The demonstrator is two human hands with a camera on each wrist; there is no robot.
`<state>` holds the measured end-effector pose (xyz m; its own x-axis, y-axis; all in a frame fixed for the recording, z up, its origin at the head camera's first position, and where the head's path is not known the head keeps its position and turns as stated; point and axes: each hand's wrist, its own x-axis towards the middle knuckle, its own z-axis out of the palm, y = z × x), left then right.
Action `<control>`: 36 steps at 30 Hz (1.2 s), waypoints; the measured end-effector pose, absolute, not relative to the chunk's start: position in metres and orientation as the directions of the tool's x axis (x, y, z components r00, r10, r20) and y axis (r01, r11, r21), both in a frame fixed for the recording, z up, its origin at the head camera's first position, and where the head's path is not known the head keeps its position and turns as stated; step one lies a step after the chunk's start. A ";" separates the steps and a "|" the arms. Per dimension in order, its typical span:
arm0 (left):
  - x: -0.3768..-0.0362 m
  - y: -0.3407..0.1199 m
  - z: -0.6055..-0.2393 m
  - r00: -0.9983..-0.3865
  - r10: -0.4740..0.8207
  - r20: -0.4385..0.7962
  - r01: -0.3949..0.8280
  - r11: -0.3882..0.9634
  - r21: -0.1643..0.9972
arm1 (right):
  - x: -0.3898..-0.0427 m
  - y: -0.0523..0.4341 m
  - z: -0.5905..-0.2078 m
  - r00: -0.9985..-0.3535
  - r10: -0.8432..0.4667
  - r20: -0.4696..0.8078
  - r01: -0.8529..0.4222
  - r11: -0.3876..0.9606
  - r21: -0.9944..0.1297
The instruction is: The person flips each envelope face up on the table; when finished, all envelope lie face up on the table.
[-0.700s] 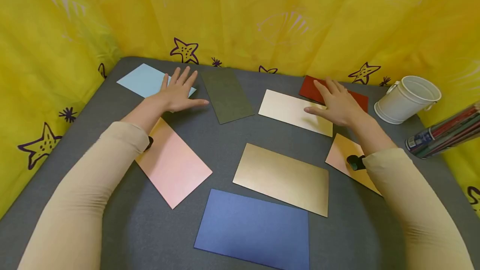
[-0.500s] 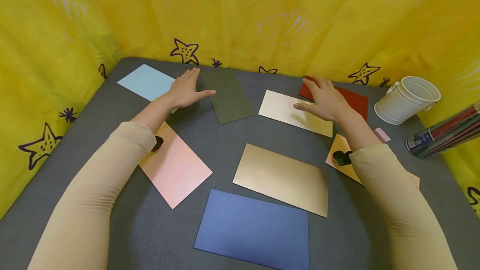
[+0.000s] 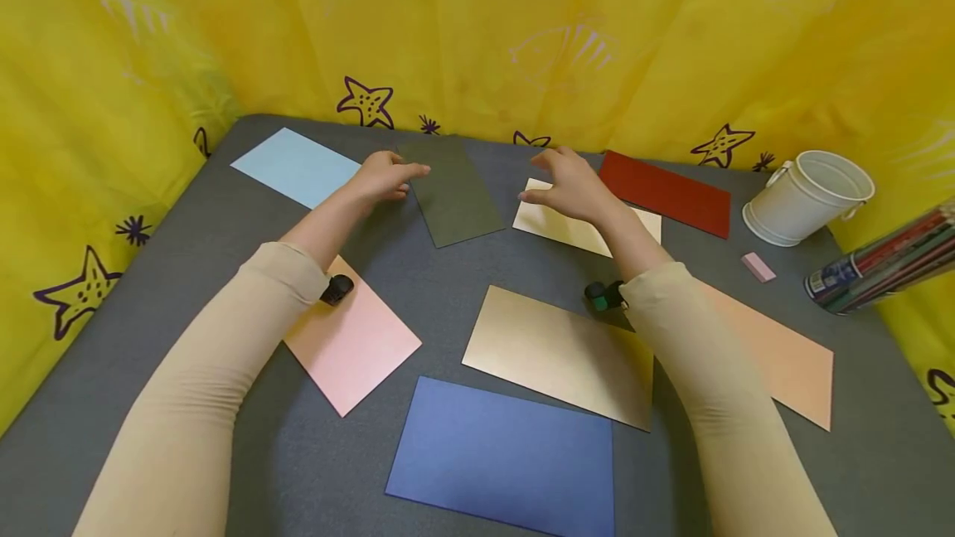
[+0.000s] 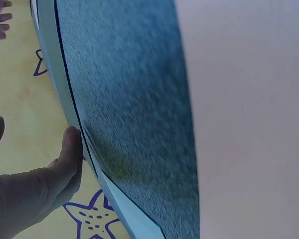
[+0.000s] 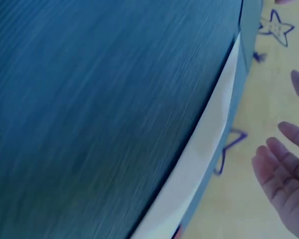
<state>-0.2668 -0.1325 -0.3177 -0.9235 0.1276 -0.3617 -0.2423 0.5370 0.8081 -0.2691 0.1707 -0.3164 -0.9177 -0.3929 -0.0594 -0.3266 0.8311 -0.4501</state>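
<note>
Fingers (image 4: 70,154) of left hand (image 3: 380,179) bent close together, thumb apart; those of right hand (image 3: 573,185) loosely curved — neither pinches anything. Left hand at left edge of green card (image 3: 458,197), contact unclear; right hand above white card (image 3: 561,226). Both cards lie flat and apart on table (image 3: 440,284), presumably so each face shows. Versus half a second ago: hands nearer each other, red card (image 3: 667,195) fully uncovered — cards unshifted.

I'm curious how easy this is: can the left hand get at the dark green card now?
Likely yes: the left hand appears empty and overlaps the left edge of the dark green card in the head view, with nothing lying on the card.
</note>
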 end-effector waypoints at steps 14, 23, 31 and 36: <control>-0.258 -0.121 -0.321 -0.883 0.054 -0.466 -0.430 0.307 0.849 | -0.274 0.120 -0.328 -0.892 -0.417 -0.173 -0.304 0.838 -0.453; -0.257 -0.119 -0.320 -0.857 0.064 -0.512 -0.492 0.199 0.848 | -0.274 0.113 -0.331 -0.887 -0.417 -0.198 -0.292 0.839 -0.458; -0.257 -0.117 -0.323 -0.849 0.057 -0.526 -0.517 0.121 0.847 | -0.274 0.108 -0.334 -0.887 -0.394 -0.242 -0.249 0.848 -0.467; -0.259 -0.116 -0.325 -0.845 0.054 -0.532 -0.527 0.087 0.845 | -0.273 0.104 -0.334 -0.878 -0.406 -0.253 -0.257 0.846 -0.466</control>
<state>-0.2594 -0.1164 -0.3248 -0.8449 0.0539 -0.5322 -0.5269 0.0874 0.8454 -0.2733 0.1041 -0.3339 -0.8780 -0.4061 -0.2532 -0.2570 0.8464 -0.4665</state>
